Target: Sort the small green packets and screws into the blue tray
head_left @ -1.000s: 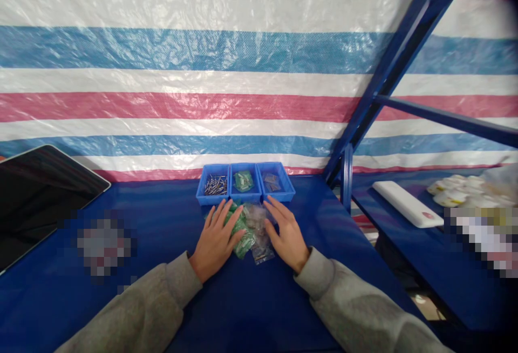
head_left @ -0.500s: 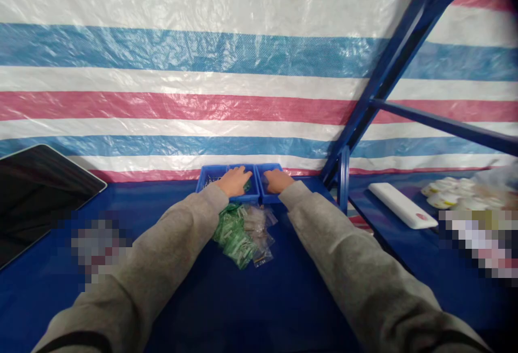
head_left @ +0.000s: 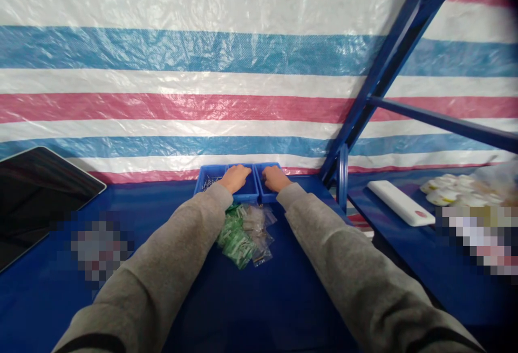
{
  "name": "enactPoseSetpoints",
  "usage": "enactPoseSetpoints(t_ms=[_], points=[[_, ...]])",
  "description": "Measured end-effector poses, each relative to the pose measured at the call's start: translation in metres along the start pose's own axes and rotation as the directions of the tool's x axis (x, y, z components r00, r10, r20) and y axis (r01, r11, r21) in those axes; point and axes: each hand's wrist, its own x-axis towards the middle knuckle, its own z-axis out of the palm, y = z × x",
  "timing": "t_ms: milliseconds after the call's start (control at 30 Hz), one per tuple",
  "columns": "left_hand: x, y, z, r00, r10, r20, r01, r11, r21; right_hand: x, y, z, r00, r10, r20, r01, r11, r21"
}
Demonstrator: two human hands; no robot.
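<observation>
My left hand [head_left: 236,178] reaches over the middle compartment of the blue bins [head_left: 247,198], palm down. Its fingers are curled, and whatever they hold is hidden beneath the hand. Over the right-hand blue bin [head_left: 269,198] is my right hand [head_left: 276,178], also curled, with fingertips dipping inside and their contents out of sight. Small metal screws [head_left: 210,182] lie in the left compartment. In front of the bins, between my forearms, is a pile of green plastic bags [head_left: 238,239] beside a pile of clear plastic bags [head_left: 259,229].
A dark tablet-like screen [head_left: 40,196] stands at the left. A blue metal frame [head_left: 364,99] slants up on the right. Beyond it are a white oblong case [head_left: 400,203] and several white round items [head_left: 447,191]. A striped tarp [head_left: 202,83] hangs behind the blue table [head_left: 251,310].
My left hand has turned slightly and its fingers have drawn closer together. The green piece under it in the middle compartment no longer shows. My right hand has curled a little more.
</observation>
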Motion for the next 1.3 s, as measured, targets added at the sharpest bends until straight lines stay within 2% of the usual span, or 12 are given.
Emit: enactPoseSetpoints(t_ms=[67, 167, 233, 300, 367, 433, 533, 600, 800, 967, 1133, 1300], points=[[-0.011, 0.001, -0.011, 0.997, 0.006, -0.071, -0.008, 1.0, -0.023, -0.004, 0.004, -0.005, 0.999, -0.013, -0.041, 0.014, 1.0, 0.023], [-0.041, 0.008, -0.028, 0.93, 0.071, -0.361, -0.144, 0.973, -0.179, -0.023, 0.006, -0.017, 0.987, -0.039, -0.154, 0.049, 0.997, 0.066], [-0.068, 0.015, -0.036, 0.875, 0.112, -0.471, -0.239, 0.946, -0.218, -0.044, 0.002, -0.022, 0.932, -0.096, -0.349, 0.178, 0.961, 0.213], [-0.096, 0.023, -0.037, 0.854, 0.135, -0.502, -0.285, 0.929, -0.236, -0.069, -0.004, -0.022, 0.886, -0.144, -0.441, 0.31, 0.891, 0.331], [-0.121, 0.029, -0.029, 0.853, 0.172, -0.492, -0.32, 0.918, -0.233, -0.094, -0.013, -0.015, 0.856, -0.191, -0.481, 0.409, 0.818, 0.404], [-0.139, 0.032, -0.016, 0.873, 0.21, -0.439, -0.332, 0.917, -0.221, -0.112, -0.02, -0.004, 0.847, -0.222, -0.484, 0.452, 0.78, 0.433], [-0.153, 0.033, 0.003, 0.902, 0.211, -0.377, -0.301, 0.933, -0.198, -0.125, -0.026, 0.016, 0.858, -0.281, -0.429, 0.465, 0.78, 0.418], [-0.157, 0.031, 0.008, 0.921, 0.228, -0.315, -0.296, 0.937, -0.186, -0.129, -0.027, 0.026, 0.873, -0.299, -0.385, 0.451, 0.796, 0.403], [-0.169, 0.03, -0.002, 0.968, 0.192, -0.164, -0.223, 0.954, -0.201, -0.15, -0.023, 0.039, 0.884, -0.277, -0.377, 0.403, 0.861, 0.311], [-0.183, 0.033, -0.001, 0.974, 0.206, -0.095, -0.22, 0.958, -0.184, -0.167, -0.026, 0.048, 0.927, -0.314, -0.206, 0.365, 0.883, 0.295], [-0.193, 0.026, 0.002, 0.984, 0.18, -0.013, -0.178, 0.961, -0.212, -0.17, -0.035, 0.042, 0.91, -0.393, -0.132, 0.415, 0.857, 0.306], [-0.195, 0.019, 0.006, 0.996, 0.08, 0.036, -0.071, 0.973, -0.22, -0.17, -0.045, 0.04, 0.908, -0.403, -0.116, 0.419, 0.871, 0.254]])
